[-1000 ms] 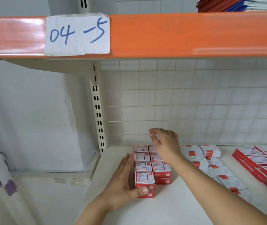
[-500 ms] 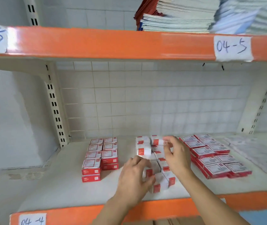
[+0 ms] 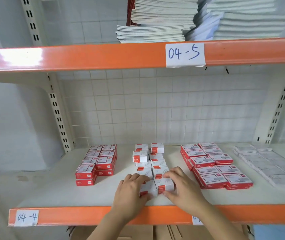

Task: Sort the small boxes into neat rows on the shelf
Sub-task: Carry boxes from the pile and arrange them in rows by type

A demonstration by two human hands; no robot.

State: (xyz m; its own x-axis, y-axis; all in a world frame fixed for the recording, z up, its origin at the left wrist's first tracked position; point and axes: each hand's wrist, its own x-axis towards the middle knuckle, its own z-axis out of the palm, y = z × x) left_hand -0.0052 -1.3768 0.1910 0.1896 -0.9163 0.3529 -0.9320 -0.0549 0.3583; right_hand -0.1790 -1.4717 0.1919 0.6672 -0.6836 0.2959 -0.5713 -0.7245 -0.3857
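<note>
Small white-and-red boxes lie in a loose double line down the middle of the white shelf. At its near end my left hand grips the front left box from the left. My right hand grips the front right box, fingers over its top and thumb at its front. A tidy block of red boxes sits to the left, stacked two high. Another tidy block of red boxes sits to the right.
Flat pale packets lie at the shelf's far right. Orange beams with paper labels edge this shelf and the one above, which carries stacked notebooks. A wire grid backs the shelf. Cardboard cartons sit below.
The view pulled back and swung right from the left red block. Both hands left that block, reached the middle white boxes, and have come down to the two front boxes.
</note>
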